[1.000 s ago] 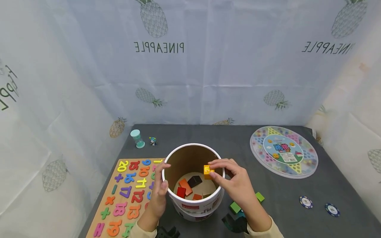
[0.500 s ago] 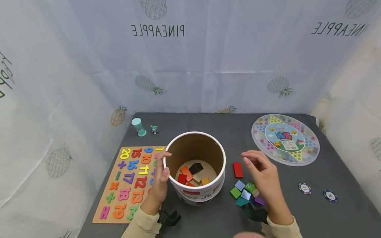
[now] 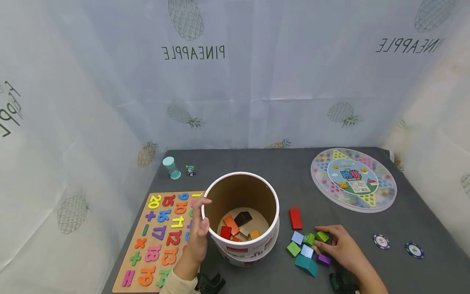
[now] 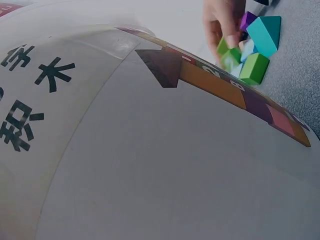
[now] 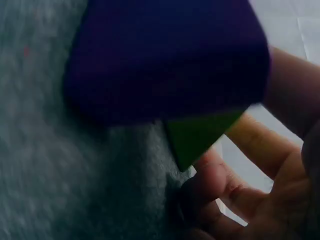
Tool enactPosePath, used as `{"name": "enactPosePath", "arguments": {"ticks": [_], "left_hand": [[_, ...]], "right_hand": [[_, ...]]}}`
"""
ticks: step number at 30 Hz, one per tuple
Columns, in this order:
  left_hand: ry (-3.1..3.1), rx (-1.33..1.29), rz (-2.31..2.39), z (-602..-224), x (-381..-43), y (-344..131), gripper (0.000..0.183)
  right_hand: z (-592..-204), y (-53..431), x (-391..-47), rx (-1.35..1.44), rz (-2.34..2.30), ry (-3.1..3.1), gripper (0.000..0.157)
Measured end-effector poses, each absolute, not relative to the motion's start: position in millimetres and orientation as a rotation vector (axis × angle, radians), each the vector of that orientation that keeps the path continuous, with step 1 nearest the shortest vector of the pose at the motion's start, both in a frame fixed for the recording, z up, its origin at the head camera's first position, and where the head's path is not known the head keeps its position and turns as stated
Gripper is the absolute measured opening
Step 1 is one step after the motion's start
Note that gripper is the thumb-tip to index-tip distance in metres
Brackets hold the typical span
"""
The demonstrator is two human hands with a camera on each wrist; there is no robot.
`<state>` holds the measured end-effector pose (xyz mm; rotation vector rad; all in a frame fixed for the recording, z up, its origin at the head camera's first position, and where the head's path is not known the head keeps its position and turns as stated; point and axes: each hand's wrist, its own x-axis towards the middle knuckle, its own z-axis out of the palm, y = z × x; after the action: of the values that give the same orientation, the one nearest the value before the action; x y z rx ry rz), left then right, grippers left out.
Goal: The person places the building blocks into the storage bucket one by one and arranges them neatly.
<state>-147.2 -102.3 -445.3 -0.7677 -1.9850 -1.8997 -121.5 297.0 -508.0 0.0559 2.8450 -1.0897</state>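
Observation:
My left hand (image 3: 196, 232) grips the left rim of a white round bucket (image 3: 238, 243), thumb outside and fingers over the edge. Inside lie several wooden blocks, among them a black block (image 3: 242, 218), an orange block (image 3: 231, 224), a red block (image 3: 225, 232) and a yellow block (image 3: 254, 234). To the right, my right hand (image 3: 341, 247) has thumb and index finger around a green block (image 3: 322, 237) at the edge of a pile. Close beside it are a purple block (image 3: 323, 260), a teal block (image 3: 306, 264) and another green block (image 3: 293, 249). The right wrist view is dark, with the purple block (image 5: 170, 65) covering much of it.
A red block (image 3: 295, 219) lies beyond the pile. Left of the bucket is a wooden number board (image 3: 141, 220). Farther back stand an hourglass (image 3: 171, 168) and a small figurine (image 3: 190, 170). A round Chinese checkers box (image 3: 354, 179) and two poker chips (image 3: 381, 241) lie on the right.
The yellow block has gone from my right hand into the bucket. That hand has moved right and down to the pile, around a green block. My left hand stays on the rim.

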Motion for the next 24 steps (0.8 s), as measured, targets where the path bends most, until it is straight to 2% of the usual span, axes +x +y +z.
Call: {"name": "enactPosePath", "arguments": {"ticks": [6,13,18,21,24], "left_hand": [[-2.016,-0.715,-1.929,-450.1,-142.2,-104.0,0.048],[-2.019,-0.722,-1.932,-447.8,-145.6,-103.4,0.047],[-1.983,-0.744,-1.942,-448.5,-145.5,-103.3,0.046],[-1.938,-0.792,-1.94,-449.5,-145.5,-102.7,0.046],[-1.912,-0.824,-1.942,-450.5,-145.6,-102.1,0.045]], "right_hand": [[-510.1,292.7,-118.0,0.153,-1.033,2.898,0.028],[-489.8,288.8,-121.6,0.376,-1.045,3.085,0.03],[-458.5,271.4,-126.2,0.513,-1.285,3.184,0.027],[-434.2,253.9,-128.6,0.441,-1.585,3.223,0.021],[-408.3,232.2,-128.6,0.184,-1.982,3.149,0.022]]}}
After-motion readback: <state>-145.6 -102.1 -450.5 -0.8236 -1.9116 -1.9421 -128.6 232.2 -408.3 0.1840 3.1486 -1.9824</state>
